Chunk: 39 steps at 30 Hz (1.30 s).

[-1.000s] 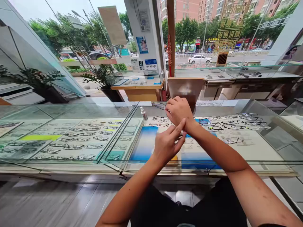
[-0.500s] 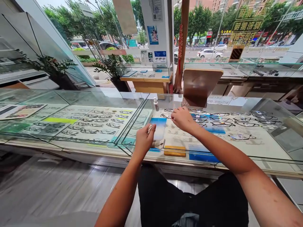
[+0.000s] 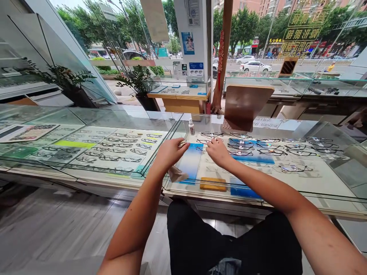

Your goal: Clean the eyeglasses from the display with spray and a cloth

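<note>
Opt. shop: specs (image 3: 241,147), disp. cases (image 3: 137,119)

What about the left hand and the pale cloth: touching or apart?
Touching: in the head view, the left hand pinches the pale cloth between thumb and fingers.

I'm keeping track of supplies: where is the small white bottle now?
The white bottle stands upright on the glass counter near the middle of the head view, beyond the left hand and left of the brown chair back.

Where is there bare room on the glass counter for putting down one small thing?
Widest: front right, between the lone pair of glasses and the counter's front edge. A narrower gap seems to lie between the right hand and the yellow case. Rows of glasses crowd the back right.
</note>
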Motion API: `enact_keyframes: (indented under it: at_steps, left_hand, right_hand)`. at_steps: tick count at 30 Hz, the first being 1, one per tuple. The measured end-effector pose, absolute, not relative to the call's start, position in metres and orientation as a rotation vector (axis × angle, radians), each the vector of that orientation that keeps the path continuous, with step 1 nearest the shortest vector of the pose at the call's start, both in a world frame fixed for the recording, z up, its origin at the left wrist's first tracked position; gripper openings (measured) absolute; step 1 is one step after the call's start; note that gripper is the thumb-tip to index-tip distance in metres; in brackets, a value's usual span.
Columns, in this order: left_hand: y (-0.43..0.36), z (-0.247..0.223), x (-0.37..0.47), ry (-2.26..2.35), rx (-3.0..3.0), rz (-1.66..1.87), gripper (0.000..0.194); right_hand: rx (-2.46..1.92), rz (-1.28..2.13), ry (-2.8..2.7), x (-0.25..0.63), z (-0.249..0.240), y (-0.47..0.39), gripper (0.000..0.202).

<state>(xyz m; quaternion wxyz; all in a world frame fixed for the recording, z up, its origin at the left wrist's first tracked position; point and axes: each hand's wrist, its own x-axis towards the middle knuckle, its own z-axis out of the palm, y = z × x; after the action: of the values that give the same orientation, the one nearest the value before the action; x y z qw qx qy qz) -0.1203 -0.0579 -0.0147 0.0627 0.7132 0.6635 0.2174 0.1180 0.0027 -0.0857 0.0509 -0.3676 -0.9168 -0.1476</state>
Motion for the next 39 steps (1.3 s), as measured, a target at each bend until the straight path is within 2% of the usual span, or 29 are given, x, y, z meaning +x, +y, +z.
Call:
enact_keyframes:
  at_steps: [4,8,15,22,27,33,36,39]
  left_hand:
    - [-0.021,-0.007,-0.098,1.906,2.322,0.371,0.035]
    - [0.021,-0.01,-0.073,1.862,2.44,0.142,0.026]
    - [0.07,-0.027,-0.046,1.848,2.473,-0.026,0.031]
    - [0.076,-0.033,-0.04,1.842,2.492,-0.118,0.027]
    - [0.072,-0.025,-0.037,1.839,2.499,-0.152,0.019]
    - [0.045,0.023,-0.046,1.777,2.584,0.014,0.016]
    - [0.032,0.048,-0.044,1.444,2.506,0.453,0.022]
    - [0.029,0.054,-0.026,1.142,2.296,0.807,0.03]
  right_hand:
    - [-1.159,-0.397,-2.812,0.116,-0.078,-0.006,0.036]
    - [-1.195,-0.29,-2.748,0.125,-0.053,-0.021,0.023]
    - [-1.273,-0.087,-2.67,0.185,-0.006,-0.05,0.01]
    - [-1.35,0.133,-2.554,0.246,-0.013,-0.068,0.013]
    - [-1.317,0.172,-2.461,0.274,-0.017,-0.069,0.008]
    - [-1.318,0.218,-2.364,0.296,-0.009,-0.065,0.013]
    - [-1.279,0.24,-2.289,0.297,-0.002,-0.054,0.013]
    - [-1.236,0.213,-2.24,0.287,0.007,-0.035,0.01]
